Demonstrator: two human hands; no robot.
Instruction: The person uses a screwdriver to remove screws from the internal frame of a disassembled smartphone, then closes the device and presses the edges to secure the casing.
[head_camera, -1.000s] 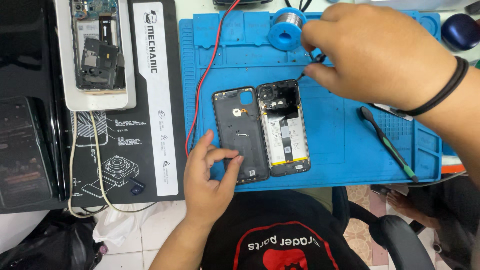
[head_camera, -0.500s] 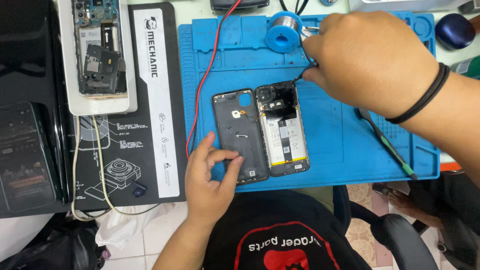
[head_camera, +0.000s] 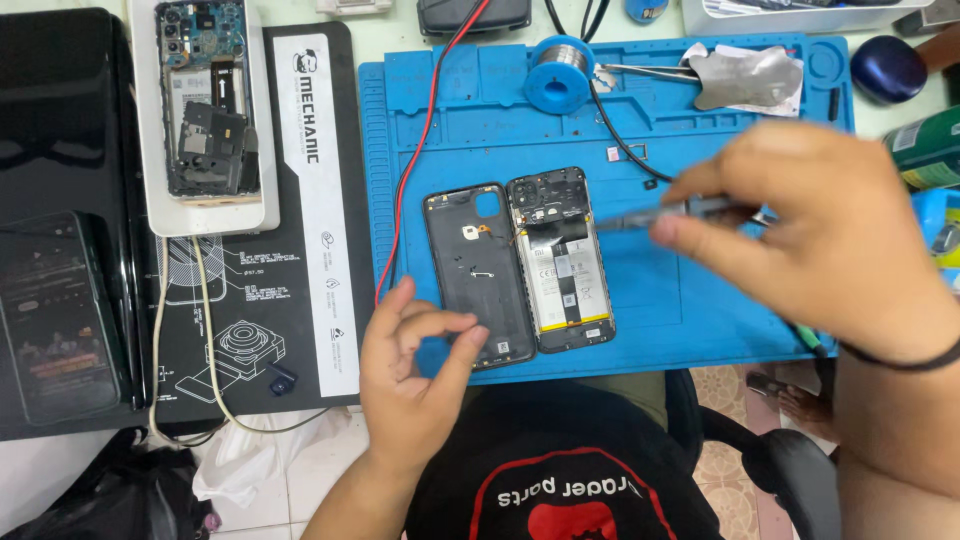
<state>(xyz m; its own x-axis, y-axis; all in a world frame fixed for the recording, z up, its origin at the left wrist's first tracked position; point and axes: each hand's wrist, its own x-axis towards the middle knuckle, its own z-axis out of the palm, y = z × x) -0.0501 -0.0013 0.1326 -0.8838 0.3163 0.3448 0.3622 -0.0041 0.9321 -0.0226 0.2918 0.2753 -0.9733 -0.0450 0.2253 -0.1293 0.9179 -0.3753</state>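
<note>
Over the blue mat (head_camera: 700, 320), right hand (head_camera: 830, 240) has withdrawn rightward, pinching a tool (head_camera: 650, 215); left hand (head_camera: 415, 375) stays empty, half-curled.

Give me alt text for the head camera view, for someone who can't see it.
A person's right hand holds a thin tool over an opened phone on a blue repair mat, while the left hand steadies the removed back cover beside it.

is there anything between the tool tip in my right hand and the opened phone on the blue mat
Nothing visible. The right hand holds a blurred tool with its tip at the opened phone; only bare blue mat lies below it.
</note>
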